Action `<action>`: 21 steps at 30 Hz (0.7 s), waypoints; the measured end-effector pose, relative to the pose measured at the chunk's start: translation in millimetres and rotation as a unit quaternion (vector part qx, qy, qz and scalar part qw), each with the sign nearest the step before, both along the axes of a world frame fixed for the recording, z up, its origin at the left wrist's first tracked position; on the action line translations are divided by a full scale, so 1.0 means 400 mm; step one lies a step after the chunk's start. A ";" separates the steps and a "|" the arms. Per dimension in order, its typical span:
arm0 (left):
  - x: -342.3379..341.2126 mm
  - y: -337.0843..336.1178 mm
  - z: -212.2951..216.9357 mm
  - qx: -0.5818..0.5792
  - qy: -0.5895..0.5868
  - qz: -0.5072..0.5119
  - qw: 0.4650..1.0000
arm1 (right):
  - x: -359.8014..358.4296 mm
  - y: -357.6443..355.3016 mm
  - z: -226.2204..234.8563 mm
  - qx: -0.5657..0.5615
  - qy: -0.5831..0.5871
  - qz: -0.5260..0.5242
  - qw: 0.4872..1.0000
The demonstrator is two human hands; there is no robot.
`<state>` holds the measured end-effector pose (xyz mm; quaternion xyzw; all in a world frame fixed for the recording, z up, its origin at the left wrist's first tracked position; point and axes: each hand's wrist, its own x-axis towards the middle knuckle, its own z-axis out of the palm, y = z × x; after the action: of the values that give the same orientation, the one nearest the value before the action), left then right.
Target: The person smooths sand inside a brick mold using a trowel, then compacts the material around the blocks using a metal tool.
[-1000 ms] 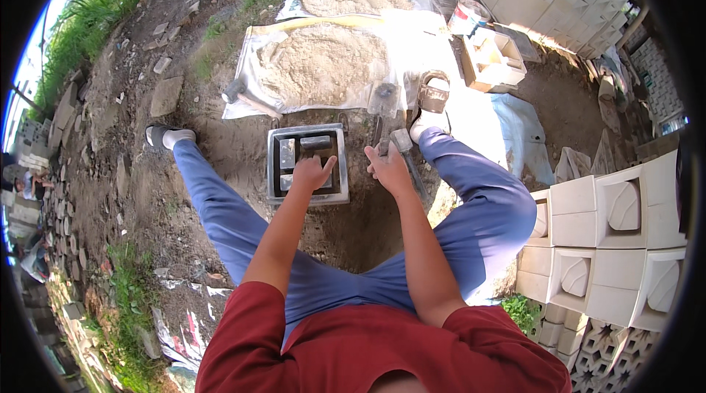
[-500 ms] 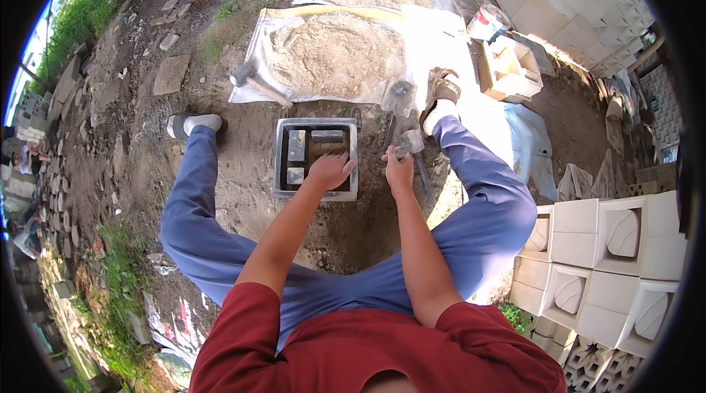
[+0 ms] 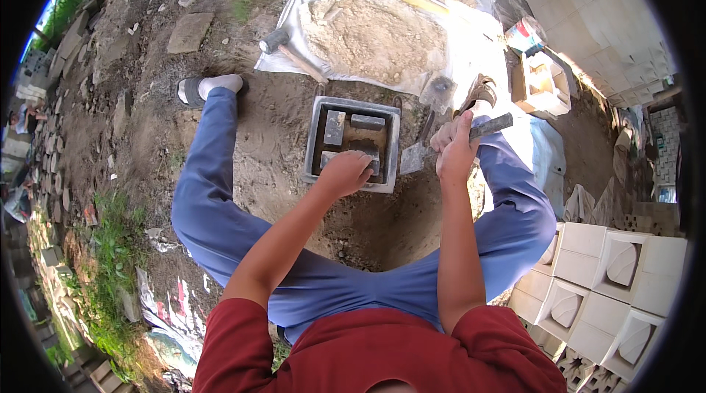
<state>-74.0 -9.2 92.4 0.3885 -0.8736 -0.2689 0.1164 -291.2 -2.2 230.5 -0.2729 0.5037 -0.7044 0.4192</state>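
Observation:
A square grey metal frame box [image 3: 393,147] sits on the dirt between my legs. Inside it stand several grey blocks, among them one upper-left block [image 3: 334,128] and one far-side block [image 3: 368,122]. My left hand [image 3: 346,173] reaches over the near edge, its fingers curled on a dark near-right block [image 3: 366,149]. My right hand [image 3: 454,144], raised to the right of the box, is wrapped round a grey bar-shaped tool [image 3: 493,126]. Close to that hand is a flat trowel-like blade [image 3: 415,158]; whether the two are joined, I cannot tell.
Sand piles [image 3: 375,33] lie on white sacks ahead. A mallet [image 3: 276,41] rests at their left corner, a small shovel [image 3: 439,90] at the near right. A pale hollow block [image 3: 543,84] stands beyond my right foot. Pale blocks [image 3: 585,261] are stacked to my right.
My right hand has lifted the bar-shaped tool from beside the box. My left hand has shifted onto the near-right block, its fingers more curled. The whole view has turned slightly.

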 end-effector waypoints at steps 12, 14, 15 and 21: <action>0.099 -0.080 -0.049 -0.159 0.095 0.156 0.970 | 0.130 -0.155 -0.108 -0.003 0.093 0.048 0.995; 0.103 -0.098 -0.073 -0.162 0.045 0.161 0.973 | 0.128 -0.171 -0.148 0.002 0.118 0.063 0.991; 0.093 -0.098 -0.068 -0.158 0.048 0.160 0.973 | 0.120 -0.175 -0.159 0.008 0.144 0.072 0.987; 0.077 -0.098 -0.054 -0.165 -0.006 0.161 0.973 | 0.097 -0.187 -0.191 -0.024 0.130 0.060 0.989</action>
<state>-43.3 -48.2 70.8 0.5011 -0.8326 -0.0968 0.2153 -252.4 -76.8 153.9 -0.4025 0.5193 -0.6482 0.3850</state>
